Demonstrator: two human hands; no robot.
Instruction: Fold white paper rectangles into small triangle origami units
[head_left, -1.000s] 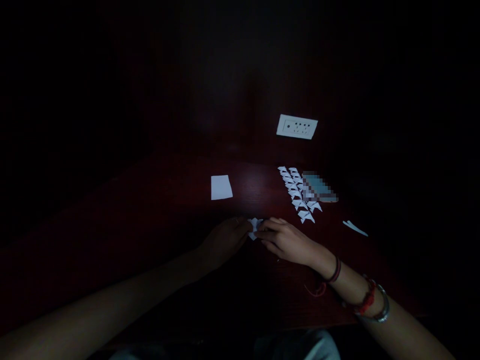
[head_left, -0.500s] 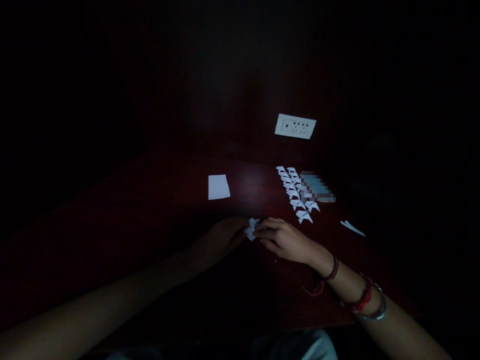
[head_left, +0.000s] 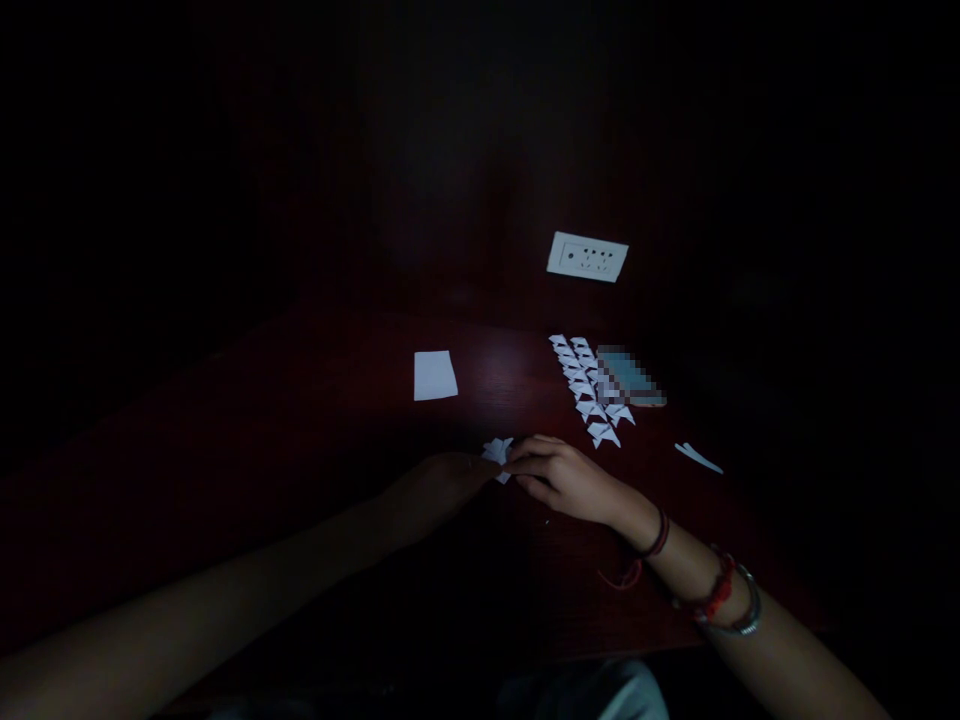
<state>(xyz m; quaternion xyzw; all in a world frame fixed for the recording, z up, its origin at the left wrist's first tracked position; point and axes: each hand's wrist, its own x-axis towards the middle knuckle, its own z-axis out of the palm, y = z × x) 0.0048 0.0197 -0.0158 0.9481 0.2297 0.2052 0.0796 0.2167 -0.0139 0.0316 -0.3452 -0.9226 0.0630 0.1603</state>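
Note:
The scene is very dark. A small folded white paper piece (head_left: 497, 453) lies on the dark red table (head_left: 315, 430) between my hands. My right hand (head_left: 564, 479) pinches its right side with closed fingers. My left hand (head_left: 439, 487) rests against its left lower side, in shadow, fingers curled onto it. My right forearm carries red thread bands and a metal bangle (head_left: 739, 610).
A square white sheet (head_left: 434, 375) lies to the far left. Several folded white paper pieces (head_left: 589, 390) sit in rows at the right, beside a flat blurred object (head_left: 628, 377). A white paper strip (head_left: 697, 458) lies farther right. A white wall socket (head_left: 587, 257) is behind.
The view has shifted slightly. My left hand has slid lower and the folded piece now shows more above it. My right hand keeps its pinch.

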